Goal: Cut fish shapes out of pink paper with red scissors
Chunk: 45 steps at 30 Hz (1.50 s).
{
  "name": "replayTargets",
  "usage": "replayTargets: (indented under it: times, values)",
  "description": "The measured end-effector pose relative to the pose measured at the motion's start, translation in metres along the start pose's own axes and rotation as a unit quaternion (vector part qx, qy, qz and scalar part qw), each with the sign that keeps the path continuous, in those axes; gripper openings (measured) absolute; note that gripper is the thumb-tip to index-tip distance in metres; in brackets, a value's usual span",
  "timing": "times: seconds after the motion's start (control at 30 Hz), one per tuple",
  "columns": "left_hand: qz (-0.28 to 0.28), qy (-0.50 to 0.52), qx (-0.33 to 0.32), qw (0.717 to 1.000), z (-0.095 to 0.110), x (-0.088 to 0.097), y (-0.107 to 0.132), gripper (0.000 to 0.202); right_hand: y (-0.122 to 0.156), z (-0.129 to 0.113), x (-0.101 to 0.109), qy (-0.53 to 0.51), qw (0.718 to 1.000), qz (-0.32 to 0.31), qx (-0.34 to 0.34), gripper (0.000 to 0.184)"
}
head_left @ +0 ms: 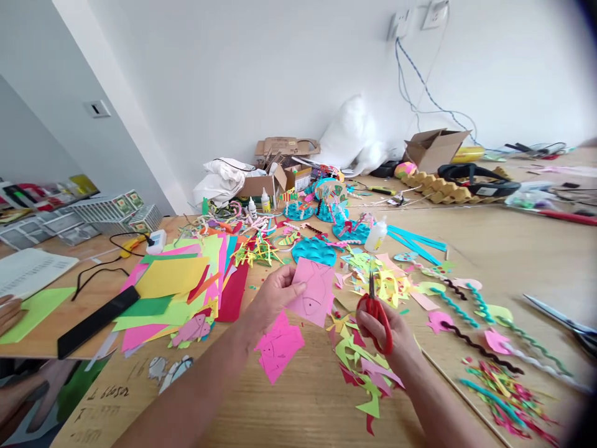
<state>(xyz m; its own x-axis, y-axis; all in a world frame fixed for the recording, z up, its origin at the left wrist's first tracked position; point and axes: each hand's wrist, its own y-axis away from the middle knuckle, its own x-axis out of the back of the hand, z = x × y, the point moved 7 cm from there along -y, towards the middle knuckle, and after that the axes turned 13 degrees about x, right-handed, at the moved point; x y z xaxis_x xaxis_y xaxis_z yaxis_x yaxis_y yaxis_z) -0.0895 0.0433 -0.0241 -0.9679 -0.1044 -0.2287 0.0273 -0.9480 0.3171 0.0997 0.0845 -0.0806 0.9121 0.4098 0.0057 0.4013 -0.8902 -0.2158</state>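
Observation:
Between the thumb and fingers of my left hand [278,291] is a light pink paper sheet [313,291] with a fish drawn on it in dark line. My right hand [385,326] is closed around the red handles of a pair of scissors [373,305]. The blades point up and away, to the right of the sheet and apart from it. Below my left hand lies bright pink paper [278,348] with drawn lines. Green, red and pink paper scraps [359,361] lie under my right hand.
Coloured paper sheets [172,280] and a black phone-like slab [99,320] lie left. Blue trays [313,252] and a glue bottle [375,235] stand ahead. Pipe cleaners [480,345] and other scissors [559,314] lie right. Another person's hand [10,314] rests at far left.

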Motion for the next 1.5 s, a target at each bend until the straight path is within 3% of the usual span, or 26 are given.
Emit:
replayTargets:
  times: [0.1, 0.17, 0.23, 0.33, 0.4, 0.53, 0.73, 0.9, 1.1, 1.37, 1.5]
  values:
    - [-0.004, -0.027, -0.01, 1.0, -0.004, -0.012, -0.007, 0.029, 0.0, -0.005, -0.003, -0.057, 0.998, 0.031, 0.009, 0.029]
    - [-0.001, -0.05, -0.012, 0.999, -0.006, -0.011, -0.007, 0.027, 0.001, -0.006, -0.007, -0.061, 0.998, 0.031, 0.008, 0.03]
    - [0.013, -0.071, -0.011, 0.997, -0.005, -0.002, -0.002, 0.023, 0.0, -0.005, -0.009, -0.03, 0.999, 0.016, 0.003, 0.03]
    - [0.07, -0.084, -0.023, 0.994, 0.0, 0.025, 0.013, 0.025, -0.004, -0.003, -0.003, 0.105, 0.994, -0.01, 0.02, 0.032]
    - [0.085, -0.06, -0.007, 0.994, 0.0, 0.04, 0.025, 0.029, -0.008, -0.003, 0.005, 0.212, 0.976, -0.027, 0.036, 0.032]
    - [0.109, -0.047, 0.015, 0.993, -0.006, 0.059, 0.043, 0.031, -0.015, -0.007, 0.018, 0.317, 0.946, -0.059, 0.04, 0.021]
    - [0.102, -0.051, 0.052, 0.992, -0.023, 0.054, 0.049, 0.022, -0.024, -0.009, 0.008, 0.461, 0.874, -0.143, 0.054, 0.005]
    - [0.11, -0.085, 0.035, 0.99, -0.022, 0.058, 0.051, 0.019, -0.031, 0.01, -0.016, 0.513, 0.822, -0.238, 0.072, 0.018]
    - [0.138, -0.049, 0.033, 0.989, -0.021, 0.084, 0.065, 0.022, -0.03, 0.021, -0.028, 0.554, 0.777, -0.29, 0.072, 0.022]
    - [0.125, 0.012, 0.04, 0.991, -0.026, 0.082, 0.069, 0.032, -0.035, 0.015, -0.034, 0.557, 0.761, -0.324, 0.078, 0.024]
    - [0.129, 0.02, 0.033, 0.991, -0.025, 0.086, 0.067, 0.031, -0.041, 0.003, -0.032, 0.556, 0.763, -0.32, 0.079, 0.017]
